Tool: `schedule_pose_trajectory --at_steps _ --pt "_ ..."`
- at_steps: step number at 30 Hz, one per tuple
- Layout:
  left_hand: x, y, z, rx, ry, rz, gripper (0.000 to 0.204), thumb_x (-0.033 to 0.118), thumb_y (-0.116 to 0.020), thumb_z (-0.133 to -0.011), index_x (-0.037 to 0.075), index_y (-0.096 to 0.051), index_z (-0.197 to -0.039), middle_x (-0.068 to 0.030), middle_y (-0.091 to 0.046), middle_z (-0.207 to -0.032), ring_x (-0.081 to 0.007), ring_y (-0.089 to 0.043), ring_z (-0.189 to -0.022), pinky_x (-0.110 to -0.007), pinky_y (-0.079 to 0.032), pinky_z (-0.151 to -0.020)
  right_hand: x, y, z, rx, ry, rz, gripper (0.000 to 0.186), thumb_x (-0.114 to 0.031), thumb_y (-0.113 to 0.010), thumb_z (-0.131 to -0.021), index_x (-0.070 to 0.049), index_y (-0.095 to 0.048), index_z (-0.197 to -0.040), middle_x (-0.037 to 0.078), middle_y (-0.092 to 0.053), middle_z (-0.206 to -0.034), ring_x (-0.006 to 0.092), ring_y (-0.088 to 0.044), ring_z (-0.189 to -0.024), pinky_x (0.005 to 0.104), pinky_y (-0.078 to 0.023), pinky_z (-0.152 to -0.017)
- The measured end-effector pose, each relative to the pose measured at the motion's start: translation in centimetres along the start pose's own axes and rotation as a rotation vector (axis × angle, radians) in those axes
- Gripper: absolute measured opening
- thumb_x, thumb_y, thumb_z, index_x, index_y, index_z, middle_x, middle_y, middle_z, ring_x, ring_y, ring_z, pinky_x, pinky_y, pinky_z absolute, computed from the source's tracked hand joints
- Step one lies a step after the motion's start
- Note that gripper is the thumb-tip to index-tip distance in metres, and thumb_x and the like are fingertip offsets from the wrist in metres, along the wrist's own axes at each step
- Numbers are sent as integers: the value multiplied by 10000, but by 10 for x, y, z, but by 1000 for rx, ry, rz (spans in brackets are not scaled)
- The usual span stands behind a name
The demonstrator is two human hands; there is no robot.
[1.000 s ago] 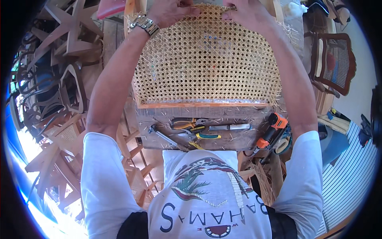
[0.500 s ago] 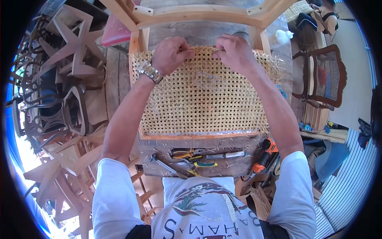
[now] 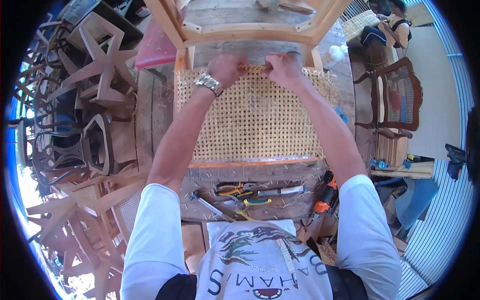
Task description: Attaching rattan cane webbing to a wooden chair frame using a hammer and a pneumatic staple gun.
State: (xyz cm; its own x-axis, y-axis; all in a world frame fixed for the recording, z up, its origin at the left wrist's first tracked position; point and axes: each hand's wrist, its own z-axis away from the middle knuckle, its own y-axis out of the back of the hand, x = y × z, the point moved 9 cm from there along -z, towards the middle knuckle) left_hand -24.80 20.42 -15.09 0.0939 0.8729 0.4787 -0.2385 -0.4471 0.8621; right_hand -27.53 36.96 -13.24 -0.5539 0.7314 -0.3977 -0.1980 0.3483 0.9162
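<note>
A sheet of woven cane webbing (image 3: 257,122) lies over a wooden chair frame (image 3: 250,34), with loose strand ends sticking out along its sides. My left hand (image 3: 227,71), wearing a metal watch (image 3: 209,84) at the wrist, pinches the far edge of the webbing. Close beside it, my right hand (image 3: 284,70) grips the same edge with curled fingers. A small gap separates the two sets of fingertips, which are partly hidden. Nearest me, the frame's pale front rail (image 3: 257,163) shows under the webbing.
On the near bench lie a hammer (image 3: 207,204), yellow-handled pliers (image 3: 231,190), green-yellow pliers (image 3: 257,202), a chisel-like tool (image 3: 282,191) and an orange drill (image 3: 326,197). Wooden chair parts (image 3: 102,62) crowd the left. A caned chair (image 3: 400,94) stands right; a person (image 3: 397,30) sits beyond.
My hands have come slightly closer together along the far edge of the webbing, still gripping it. The whole view has shifted a little.
</note>
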Motion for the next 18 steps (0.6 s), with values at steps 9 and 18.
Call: schedule_pose_trajectory --at_steps 9,18 --pt "-36 3 -5 236 -142 -64 617 541 -838 -865 133 -739 -1318 -171 -780 -1220 -367 -746 -1116 -449 -579 -998 1 -6 -5 -52 -37 68 291 -279 -878 -805 -62 -737 -940 145 -762 -1043 380 -729 -1020 488 -572 -883" --pt "-123 55 56 -96 22 -60 654 555 -903 -785 179 -754 -1299 -76 -790 -1255 -286 -731 -1180 -439 -503 -1066 2 -4 0 -34 -67 14 321 -242 -872 -803 -39 -629 -854 153 -742 -1056 410 -708 -1005 512 -552 -854"
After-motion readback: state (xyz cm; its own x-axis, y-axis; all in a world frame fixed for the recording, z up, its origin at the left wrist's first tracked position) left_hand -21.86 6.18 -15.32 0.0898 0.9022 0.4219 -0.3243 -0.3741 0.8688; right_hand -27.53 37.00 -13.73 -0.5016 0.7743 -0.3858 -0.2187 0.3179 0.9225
